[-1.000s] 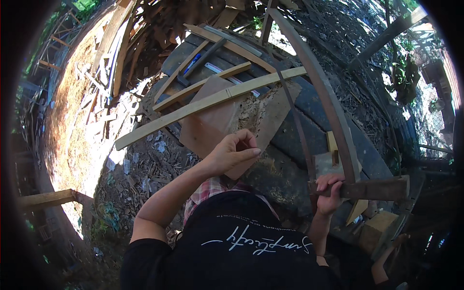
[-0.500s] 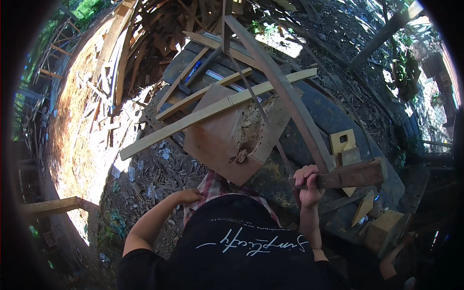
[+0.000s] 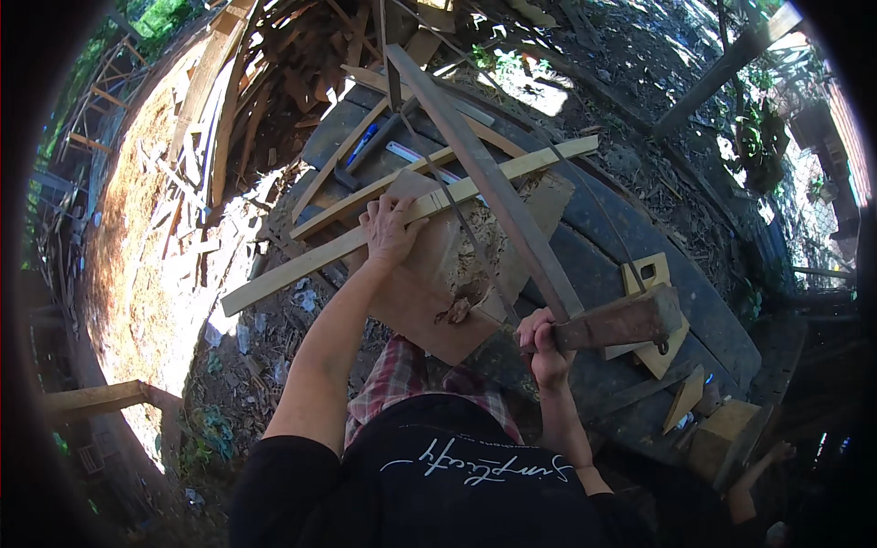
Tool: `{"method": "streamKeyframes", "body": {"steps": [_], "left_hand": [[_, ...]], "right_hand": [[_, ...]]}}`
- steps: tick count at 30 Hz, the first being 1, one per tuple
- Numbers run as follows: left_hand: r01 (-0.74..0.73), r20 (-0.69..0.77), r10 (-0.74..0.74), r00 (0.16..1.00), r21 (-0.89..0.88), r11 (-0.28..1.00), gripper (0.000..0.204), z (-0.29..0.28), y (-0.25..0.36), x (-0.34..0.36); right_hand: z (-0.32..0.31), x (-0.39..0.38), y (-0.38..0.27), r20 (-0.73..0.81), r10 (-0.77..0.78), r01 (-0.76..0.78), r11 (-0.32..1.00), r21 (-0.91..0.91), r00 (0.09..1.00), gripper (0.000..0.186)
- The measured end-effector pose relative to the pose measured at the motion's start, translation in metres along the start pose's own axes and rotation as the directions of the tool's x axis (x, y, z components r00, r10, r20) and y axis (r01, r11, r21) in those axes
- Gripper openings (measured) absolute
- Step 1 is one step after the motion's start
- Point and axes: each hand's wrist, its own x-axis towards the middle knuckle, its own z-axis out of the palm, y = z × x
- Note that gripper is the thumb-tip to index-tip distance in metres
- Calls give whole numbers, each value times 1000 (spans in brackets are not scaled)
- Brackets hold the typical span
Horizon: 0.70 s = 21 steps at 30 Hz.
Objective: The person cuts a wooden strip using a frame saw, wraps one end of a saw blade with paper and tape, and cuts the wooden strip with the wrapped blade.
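My right hand point(image 3: 548, 352) is closed around the lower end of a wooden frame saw point(image 3: 489, 187), beside its thick end bar. The saw's long beam slants up and away, and its thin blade crosses over a pale wooden strip point(image 3: 301, 274). The strip lies slantwise across a brown board point(image 3: 402, 306) with a broken, crumbling patch. Over the strip, left of the blade, my left hand point(image 3: 388, 228) grips it, fingers across the top and thumb toward the blade. Whether the teeth touch the wood I cannot tell.
A dark worktop point(image 3: 649, 237) carries a second strip point(image 3: 338, 208), a ruler point(image 3: 397, 152) and a yellowish wooden piece with a slot point(image 3: 647, 272). A wood block point(image 3: 726, 434) stands at the right. Scrap wood point(image 3: 301, 68) is heaped at the far left. Another person's arm point(image 3: 754, 475) shows at lower right.
My left hand has moved from beside my lap up and forward onto the wooden strip. My right hand and the frame saw have shifted left.
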Motion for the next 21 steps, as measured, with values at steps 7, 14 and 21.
{"method": "streamKeyframes", "body": {"steps": [7, 14, 21], "left_hand": [[30, -81, -32, 996, -22, 999, 46, 8, -15, 25], [43, -66, -44, 997, -13, 999, 51, 5, -13, 25], [16, -80, -20, 997, -51, 999, 46, 6, -16, 27]], "right_hand": [[9, 16, 17, 41, -28, 28, 1000, 1, 999, 34], [13, 27, 31, 57, -61, 60, 998, 27, 996, 33], [4, 32, 38, 96, -4, 15, 993, -114, 995, 31]]}}
